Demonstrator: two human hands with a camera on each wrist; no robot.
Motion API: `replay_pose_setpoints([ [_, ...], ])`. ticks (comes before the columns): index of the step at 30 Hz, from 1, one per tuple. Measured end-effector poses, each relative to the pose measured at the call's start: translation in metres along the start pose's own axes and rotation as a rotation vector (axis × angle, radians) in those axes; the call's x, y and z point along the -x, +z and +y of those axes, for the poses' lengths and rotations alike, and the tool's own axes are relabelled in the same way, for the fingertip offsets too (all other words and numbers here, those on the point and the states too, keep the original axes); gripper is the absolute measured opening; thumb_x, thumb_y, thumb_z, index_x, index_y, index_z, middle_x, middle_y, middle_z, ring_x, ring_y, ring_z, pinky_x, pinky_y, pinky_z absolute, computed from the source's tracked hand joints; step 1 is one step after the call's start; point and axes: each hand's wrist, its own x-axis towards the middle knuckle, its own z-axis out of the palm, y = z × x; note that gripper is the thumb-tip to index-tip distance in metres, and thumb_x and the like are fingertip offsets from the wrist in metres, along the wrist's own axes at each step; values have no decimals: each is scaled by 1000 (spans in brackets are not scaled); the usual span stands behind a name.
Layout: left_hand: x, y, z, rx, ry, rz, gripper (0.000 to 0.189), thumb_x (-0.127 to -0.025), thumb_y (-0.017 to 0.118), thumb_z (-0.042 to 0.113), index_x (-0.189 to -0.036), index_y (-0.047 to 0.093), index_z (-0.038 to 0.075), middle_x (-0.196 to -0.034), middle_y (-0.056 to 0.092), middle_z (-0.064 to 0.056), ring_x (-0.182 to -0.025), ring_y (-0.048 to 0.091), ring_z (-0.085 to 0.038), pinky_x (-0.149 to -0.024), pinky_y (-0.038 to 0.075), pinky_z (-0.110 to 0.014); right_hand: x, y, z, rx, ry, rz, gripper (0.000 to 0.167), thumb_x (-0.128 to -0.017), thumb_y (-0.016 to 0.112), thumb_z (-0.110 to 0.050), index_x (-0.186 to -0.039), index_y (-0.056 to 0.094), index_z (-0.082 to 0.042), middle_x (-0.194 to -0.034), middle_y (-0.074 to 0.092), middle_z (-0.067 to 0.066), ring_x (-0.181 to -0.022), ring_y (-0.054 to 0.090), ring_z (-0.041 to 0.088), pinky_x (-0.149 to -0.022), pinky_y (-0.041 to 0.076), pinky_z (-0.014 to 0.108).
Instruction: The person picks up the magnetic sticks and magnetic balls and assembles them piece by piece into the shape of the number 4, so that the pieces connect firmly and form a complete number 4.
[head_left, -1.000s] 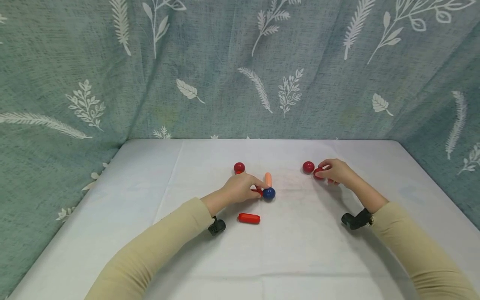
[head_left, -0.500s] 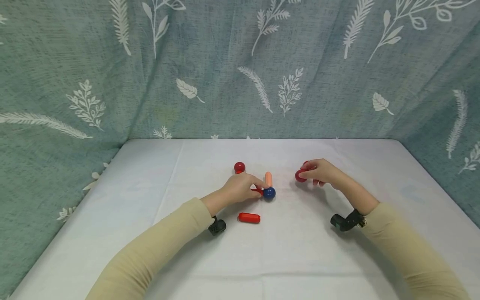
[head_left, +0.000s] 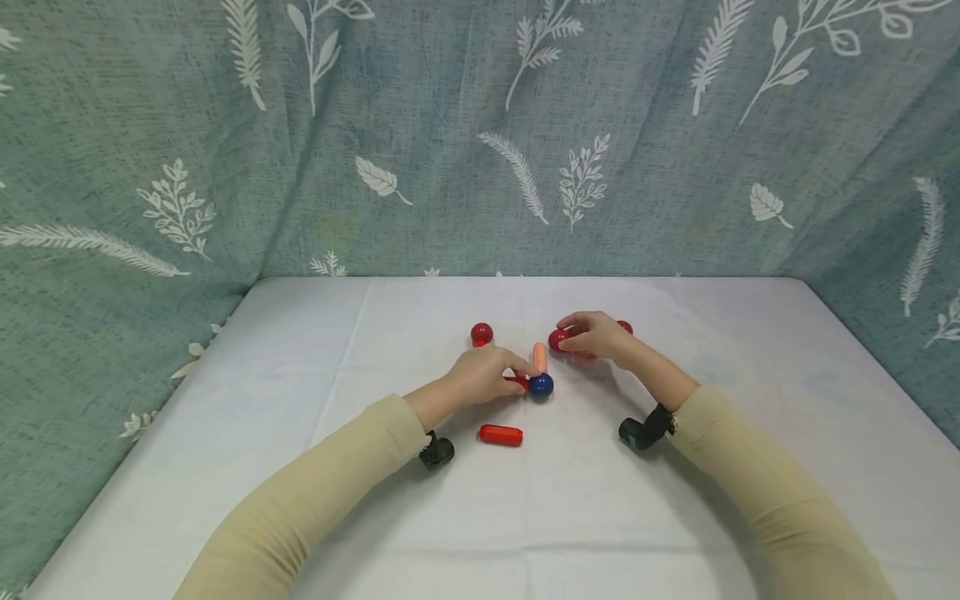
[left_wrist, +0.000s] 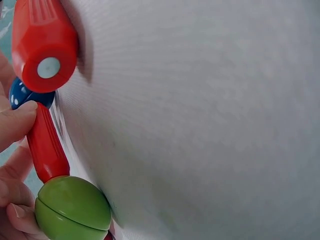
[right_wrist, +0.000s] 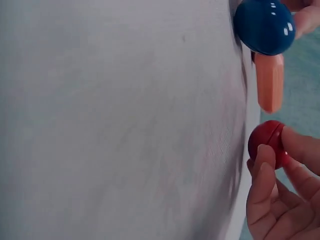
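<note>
My left hand [head_left: 483, 375] pinches a red rod [left_wrist: 47, 142] with thumb and fingers, right where it meets a blue ball [head_left: 542, 385]. At the rod's other end, a green ball [left_wrist: 75, 207] shows in the left wrist view; the hand hides it in the head view. From the blue ball an orange rod [head_left: 540, 357] points away toward the back. Between thumb and fingertips, my right hand [head_left: 600, 335] holds a red ball [right_wrist: 262, 137], close to the free end of the orange rod [right_wrist: 270, 82].
A loose red rod [head_left: 501, 435] lies in front of the left hand. Behind that hand sits another red ball [head_left: 482, 333] with a bit of red below it. A further red ball [head_left: 626, 327] is partly hidden behind the right hand. A patterned curtain [head_left: 435, 208] borders the white table.
My right hand has carried its red ball leftward, past the other red ball, to beside the orange rod. The left hand has stayed in place on the red rod.
</note>
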Motion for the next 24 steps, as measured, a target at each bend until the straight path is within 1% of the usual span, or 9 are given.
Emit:
replay_pose_setpoints([
  [3, 0, 0, 0, -6, 4, -1, 33, -81, 70, 19, -113, 67, 22, -106, 67, 5, -93, 59, -10, -71, 46, -21, -6, 4, -2, -2, -20, -5, 42, -87, 60, -13, -128, 49, -6, -128, 50, 18, -96, 51, 21, -69, 45, 22],
  [5, 0, 0, 0, -7, 5, -4, 33, -81, 70, 19, -113, 67, 22, -107, 67, 5, -94, 59, -10, -72, 46, -21, -9, 6, -4, -4, -26, -5, 42, -88, 59, -13, -128, 49, -5, -128, 51, 18, -97, 51, 21, -69, 44, 21],
  [8, 0, -1, 1, -3, 3, -7, 33, -81, 70, 19, -113, 67, 22, -108, 67, 5, -93, 59, -10, -71, 45, -21, -12, 9, -6, -22, -20, -1, 42, -89, 59, -13, -129, 49, -6, -128, 51, 17, -89, 54, 18, -67, 46, 20],
  [12, 0, -2, 2, 0, 5, -7, 33, -81, 70, 19, -113, 67, 22, -105, 68, 5, -86, 58, -9, -67, 44, -20, -15, 11, -9, -65, 1, -2, 40, -91, 57, -14, -129, 49, -6, -126, 52, 17, -77, 58, 13, -67, 49, 21],
  [15, 1, -1, 2, -5, 10, -5, 33, -81, 70, 19, -113, 67, 22, -104, 68, 5, -83, 57, -8, -66, 44, -20, -17, 13, -10, -90, 20, -4, 38, -92, 54, -15, -128, 49, -5, -125, 53, 17, -69, 59, 12, -65, 50, 22],
  [18, 1, -1, 2, -11, 7, -5, 33, -81, 70, 19, -113, 67, 22, -102, 68, 5, -83, 57, -8, -66, 44, -20, -18, 15, -11, -92, 24, -12, 39, -93, 53, -16, -130, 47, -6, -127, 52, 17, -68, 59, 12, -65, 50, 22],
  [24, 1, -1, 2, -20, 1, -2, 34, -80, 71, 19, -114, 67, 22, -97, 68, 4, -80, 56, -8, -67, 44, -21, -18, 17, -11, -66, -8, -46, 44, -93, 53, -17, -135, 43, -10, -133, 46, 18, -70, 57, 13, -64, 49, 23],
])
